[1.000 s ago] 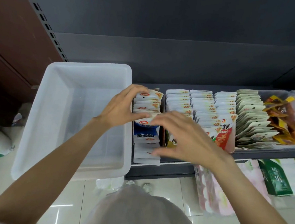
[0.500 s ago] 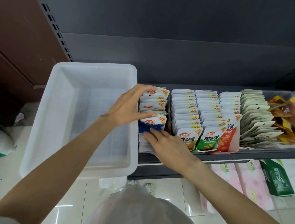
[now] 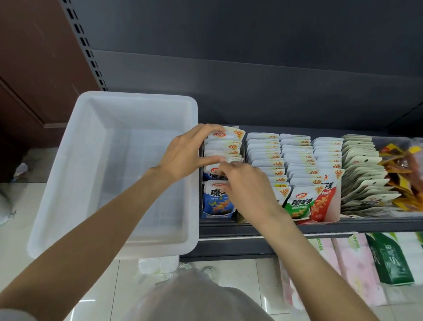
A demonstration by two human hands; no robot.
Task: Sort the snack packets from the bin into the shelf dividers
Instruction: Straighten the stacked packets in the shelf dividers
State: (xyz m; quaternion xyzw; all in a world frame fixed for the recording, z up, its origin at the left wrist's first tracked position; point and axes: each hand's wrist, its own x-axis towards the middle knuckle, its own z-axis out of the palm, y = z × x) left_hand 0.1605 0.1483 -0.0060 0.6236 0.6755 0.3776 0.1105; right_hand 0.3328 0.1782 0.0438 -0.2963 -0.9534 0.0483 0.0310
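Two hands at work on one shelf row, nothing seen left in the bin. Nearest item: white plastic bin (image 3: 74, 197), set just left of the shelf front, its floor showing bare. Next: blue snack packet (image 3: 217, 200), standing upright at the front of the leftmost divider lane (image 3: 201, 159), face forward. Right hand (image 3: 248, 188): reaches across into that lane, fingers curled onto the packets just behind the front one; whether it pinches one or only presses cannot be told. Left hand (image 3: 186, 154): spans the blue-and-white packet stack (image 3: 225, 146) behind, thumb at the near end, fingers hooked over the far end, gripping the row together. Farther right: further lanes of like packets, fronted by a green packet (image 3: 300, 203) and a red packet (image 3: 323, 202), then a fanned pale packet row (image 3: 361, 175) and clear orange-filled packs (image 3: 411, 178). Handling note, by judgement: step in hand is squaring the last packets into the left lane. Hold the stack upright with the left hand while the right slips its packet straight down, label forward; ease pressure off gradually, as thin pouches will likely slump or fan forward.
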